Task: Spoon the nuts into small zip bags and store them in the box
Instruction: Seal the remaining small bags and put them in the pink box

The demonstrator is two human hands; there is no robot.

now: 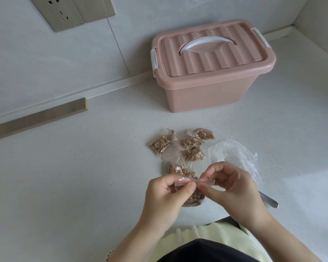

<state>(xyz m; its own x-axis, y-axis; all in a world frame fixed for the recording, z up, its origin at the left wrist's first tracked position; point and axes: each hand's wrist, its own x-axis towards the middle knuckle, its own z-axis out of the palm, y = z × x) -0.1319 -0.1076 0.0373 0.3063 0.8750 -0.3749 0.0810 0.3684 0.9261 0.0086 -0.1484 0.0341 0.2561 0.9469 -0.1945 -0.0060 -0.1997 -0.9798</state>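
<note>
Head view.

Centre bottom of the frame: the left hand (165, 191) and right hand (235, 190) hold one small bag (193, 199) of nuts just above the bench (83, 176). Both hands pinch the red zip strip at the bag's top, thumb against fingers, left at the strip's left end, right at its middle. The nuts hang below the strip, between the hands. Whether the zip is fully closed cannot be told.

Just above the hands, middle of the frame: about five filled bags (192, 148) lie in a loose cluster on the bench, some overlapping. Their zips appear closed.

To the right of the cluster: a big bag (233, 154) of clear plastic lies crumpled; no nuts show in it. The spoon (269, 201) lies on the bench at right, partly hidden behind the right hand, touched by neither hand.

Upper right: the pink box (212, 87) stands near the wall, well apart from the bags. Its lid (206, 59) is on, and the left side latch looks shut.

Upper left: a wall socket (64, 14).

Assessment: spooning appears finished or nearly so; this bag looks to be the last being sealed. Outstanding: finish the seal, open the box, load all bags, close the lid.
</note>
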